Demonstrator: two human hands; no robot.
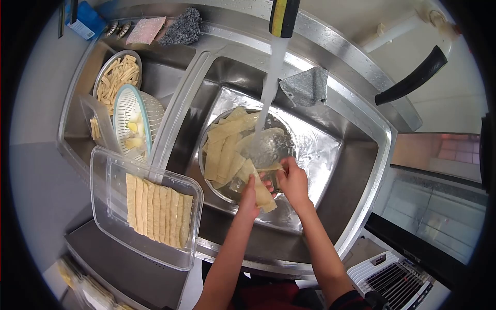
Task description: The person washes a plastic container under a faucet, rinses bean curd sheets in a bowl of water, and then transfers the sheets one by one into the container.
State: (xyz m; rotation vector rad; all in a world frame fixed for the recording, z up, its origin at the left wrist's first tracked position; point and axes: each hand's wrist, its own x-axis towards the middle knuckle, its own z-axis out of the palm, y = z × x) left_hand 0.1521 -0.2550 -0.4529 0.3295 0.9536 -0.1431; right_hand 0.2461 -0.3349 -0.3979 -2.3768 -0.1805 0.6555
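- the left hand and the right hand each pinch the same wet strip with their fingers.
- the strip lies between the hands; its long way runs from the right hand down toward the person, under the left fingers.
- both hands are over the bowl, where more strips soak.
- water falls into the bowl, just past the hands.
- the bowl sits in the sink.

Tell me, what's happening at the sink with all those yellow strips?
A person holds one flat yellow sheet with the left hand and right hand over a metal bowl in the sink. Tap water runs into the bowl, where more strips soak. A clear tray beside the sink holds a neat row of strips, and a white colander stands in the other basin.
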